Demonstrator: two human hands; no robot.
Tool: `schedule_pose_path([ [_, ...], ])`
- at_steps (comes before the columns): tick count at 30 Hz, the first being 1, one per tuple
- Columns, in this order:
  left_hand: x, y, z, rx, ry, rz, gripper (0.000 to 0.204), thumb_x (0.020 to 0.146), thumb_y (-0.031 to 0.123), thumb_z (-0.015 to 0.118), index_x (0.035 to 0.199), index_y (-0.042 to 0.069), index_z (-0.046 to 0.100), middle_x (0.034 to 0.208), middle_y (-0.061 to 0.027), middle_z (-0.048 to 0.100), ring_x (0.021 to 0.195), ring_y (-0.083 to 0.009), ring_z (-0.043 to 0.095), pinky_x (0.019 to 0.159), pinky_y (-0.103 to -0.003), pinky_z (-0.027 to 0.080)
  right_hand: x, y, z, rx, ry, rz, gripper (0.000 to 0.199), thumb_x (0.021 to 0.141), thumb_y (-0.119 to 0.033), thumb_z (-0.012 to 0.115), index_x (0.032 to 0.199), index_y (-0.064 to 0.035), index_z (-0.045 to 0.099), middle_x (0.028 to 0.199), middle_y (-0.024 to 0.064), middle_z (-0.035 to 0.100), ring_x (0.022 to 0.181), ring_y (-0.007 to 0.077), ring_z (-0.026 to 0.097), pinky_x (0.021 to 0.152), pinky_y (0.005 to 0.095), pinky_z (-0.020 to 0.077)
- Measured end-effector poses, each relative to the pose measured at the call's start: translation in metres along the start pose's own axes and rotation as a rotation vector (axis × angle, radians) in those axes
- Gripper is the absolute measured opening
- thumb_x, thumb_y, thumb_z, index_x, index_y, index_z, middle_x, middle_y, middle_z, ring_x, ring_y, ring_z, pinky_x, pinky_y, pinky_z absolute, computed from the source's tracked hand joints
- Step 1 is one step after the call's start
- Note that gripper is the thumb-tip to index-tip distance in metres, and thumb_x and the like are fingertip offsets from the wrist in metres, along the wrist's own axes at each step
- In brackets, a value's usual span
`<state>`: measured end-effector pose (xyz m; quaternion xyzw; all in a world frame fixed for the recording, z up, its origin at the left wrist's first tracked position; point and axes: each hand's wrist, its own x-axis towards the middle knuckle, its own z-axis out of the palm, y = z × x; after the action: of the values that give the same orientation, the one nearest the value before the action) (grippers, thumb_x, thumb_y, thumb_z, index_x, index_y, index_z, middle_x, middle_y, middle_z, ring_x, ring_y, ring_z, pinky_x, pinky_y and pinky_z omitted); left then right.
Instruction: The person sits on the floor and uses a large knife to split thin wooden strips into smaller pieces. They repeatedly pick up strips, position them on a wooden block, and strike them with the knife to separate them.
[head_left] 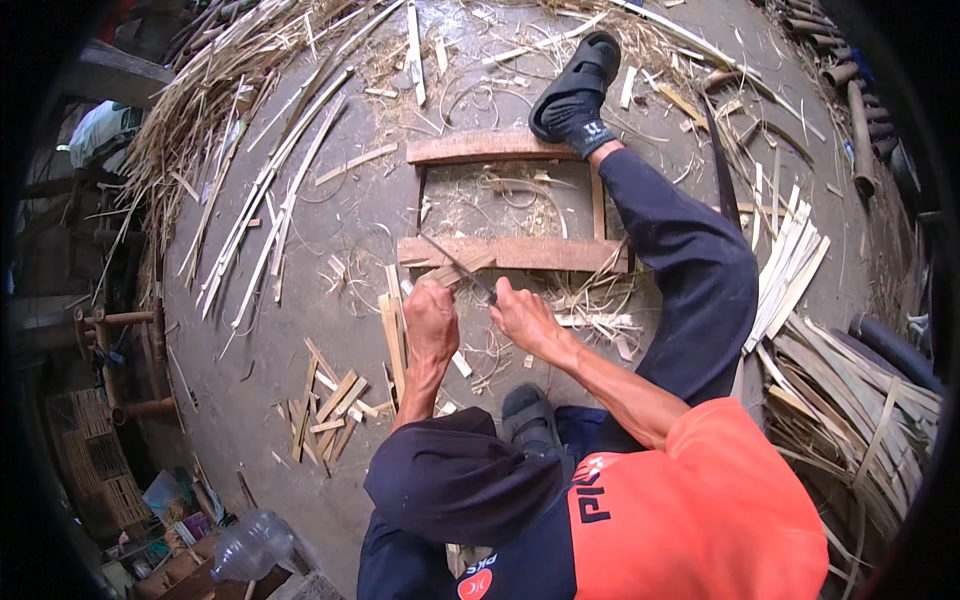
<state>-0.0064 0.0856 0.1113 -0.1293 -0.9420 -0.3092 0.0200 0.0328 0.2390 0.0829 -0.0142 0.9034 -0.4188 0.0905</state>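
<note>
My left hand (pixel 430 325) is closed around the near end of a short, flat piece of split bamboo (pixel 477 262), which rests on or just over the near plank of a low wooden frame (pixel 565 254). In my right hand (pixel 527 320), the fingers wrap the handle of a knife (pixel 437 248). Its thin dark blade points away and to the left, crossing the bamboo piece; whether the edge is cutting into it is too small to tell. My right palm hides most of the handle.
My sandalled foot (pixel 580 92) rests at the frame's far plank (pixel 480 148). Short bamboo pieces (pixel 335 408) lie left of my knee. Long strips (pixel 262 235) and shavings cover the floor. At right are pale strips (pixel 785 270) and a tied bundle (pixel 850 430); a plastic bottle (pixel 252 545) is lower left.
</note>
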Motion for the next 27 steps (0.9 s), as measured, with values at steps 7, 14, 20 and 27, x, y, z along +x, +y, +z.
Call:
schedule_pose_path([
  [7,0.001,0.005,-0.002,0.042,0.006,0.031,0.045,0.089,0.024,0.030,0.071,-0.003,0.062,0.064,-0.0153,0.061,0.062,-0.0282,0.060,0.061,-0.038,0.047,0.006,0.007,0.013,-0.012,-0.047,0.077,0.021,0.081,-0.012,0.052,0.088,0.0043,0.041,0.068,0.0257,0.058,0.065,0.0408,0.061,0.051,0.0465,0.0496],
  [14,0.000,0.005,0.000,-0.159,0.045,-0.053,0.037,0.088,0.017,0.033,0.066,-0.004,0.054,0.065,-0.0184,0.057,0.059,-0.0337,0.056,0.056,-0.041,0.044,0.020,0.010,0.022,0.025,-0.052,0.120,0.023,0.082,-0.013,0.054,0.086,0.0060,0.042,0.061,0.0172,0.057,0.055,0.0306,0.060,0.042,0.0382,0.0473],
  [20,0.002,0.011,-0.003,-0.086,0.035,-0.006,0.040,0.088,0.017,0.031,0.068,-0.005,0.058,0.066,-0.0186,0.060,0.060,-0.0326,0.057,0.059,-0.040,0.045,0.028,0.039,0.035,-0.106,0.040,0.036,0.014,0.082,-0.003,0.042,0.089,0.0084,0.043,0.062,0.0197,0.058,0.054,0.0312,0.061,0.042,0.0380,0.0489],
  [27,0.008,0.017,-0.004,-0.152,0.043,-0.093,0.040,0.088,0.018,0.032,0.069,-0.005,0.058,0.067,-0.0208,0.060,0.061,-0.0324,0.059,0.059,-0.040,0.045,0.027,0.054,0.044,-0.093,0.046,0.088,0.013,0.083,-0.007,0.044,0.088,0.0049,0.042,0.063,0.0201,0.059,0.056,0.0312,0.062,0.044,0.0416,0.0481],
])
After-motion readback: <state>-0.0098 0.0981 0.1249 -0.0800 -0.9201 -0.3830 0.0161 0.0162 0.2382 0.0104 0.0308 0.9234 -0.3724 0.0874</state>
